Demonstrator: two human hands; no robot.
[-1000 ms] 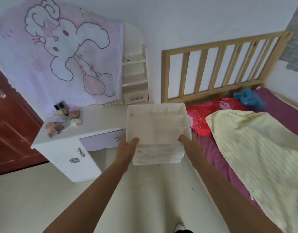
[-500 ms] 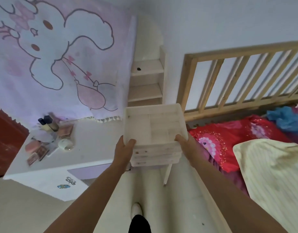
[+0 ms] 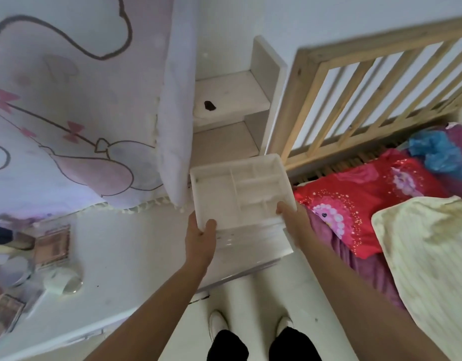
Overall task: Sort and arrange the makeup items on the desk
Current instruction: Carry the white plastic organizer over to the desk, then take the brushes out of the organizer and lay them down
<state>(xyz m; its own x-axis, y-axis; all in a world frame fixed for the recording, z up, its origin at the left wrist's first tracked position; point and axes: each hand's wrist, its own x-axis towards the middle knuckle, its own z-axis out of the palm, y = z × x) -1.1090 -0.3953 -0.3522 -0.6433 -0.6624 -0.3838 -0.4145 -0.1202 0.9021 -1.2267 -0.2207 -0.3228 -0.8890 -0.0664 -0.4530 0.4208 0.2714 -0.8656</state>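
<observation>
Now both my hands grasp the white organizer point(image 3: 237, 188), left hand point(image 3: 200, 239) and right hand point(image 3: 293, 225) on its near corners. Makeup items point(image 3: 51, 244) lie well left on the table point(image 3: 125, 256), nearer my left.

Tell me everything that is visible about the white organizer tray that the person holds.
The white organizer tray looks like plastic, squarish, with thin dividers forming several compartments, all empty. Clear drawer-like layers show beneath its near edge. It is held roughly level over the right end of the desk. The left hand and right hand grip its near corners.
</observation>
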